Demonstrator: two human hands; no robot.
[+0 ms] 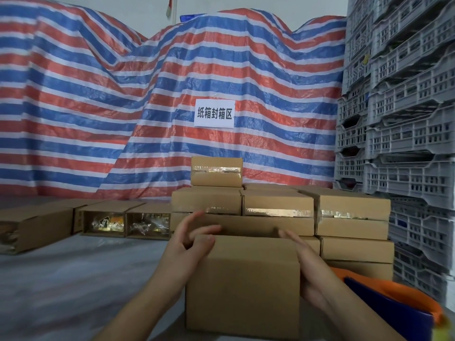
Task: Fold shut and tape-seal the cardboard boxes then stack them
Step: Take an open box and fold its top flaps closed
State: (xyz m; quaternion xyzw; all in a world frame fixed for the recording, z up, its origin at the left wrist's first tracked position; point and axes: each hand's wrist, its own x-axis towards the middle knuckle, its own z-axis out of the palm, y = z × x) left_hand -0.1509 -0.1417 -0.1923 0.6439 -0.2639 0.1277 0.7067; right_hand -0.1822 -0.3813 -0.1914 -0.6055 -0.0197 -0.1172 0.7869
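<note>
Tarpaulin [98,94]: we see it filling the upper left and centre of the frame, draped over bulky shapes we cannot identify; a white paper sign [214,113] is fixed to it at centre.
Crates [403,119]: grey plastic ones tower along the right edge, cut off at the top and side.
Worktop [61,279]: a pale, film-covered surface across the lower left; we judge it kept bare there as working room.
Sealed stack [278,210]: taped boxes sit in tiers at centre right, one small box [216,171] topmost, glossy tape bands facing us; we take this as the destination pile.
Unsealed boxes [128,221]: lying on their sides at mid left, open ends towards us, shiny packets inside that we cannot read.
Box in hand [242,284]: lower centre, just in front of the stack, its plain side towards us; its top opening is hidden from us, so flap position is unclear.
Tape tool [394,306]: an orange and blue object at lower right, blurred and cropped; we only guess its purpose.
Left hand [189,239]: grip released, fingers spread at the box's upper left corner, likely about to press a flap.
Right hand [305,264]: palm flat against the right side, grip open, steadying the box.
</note>
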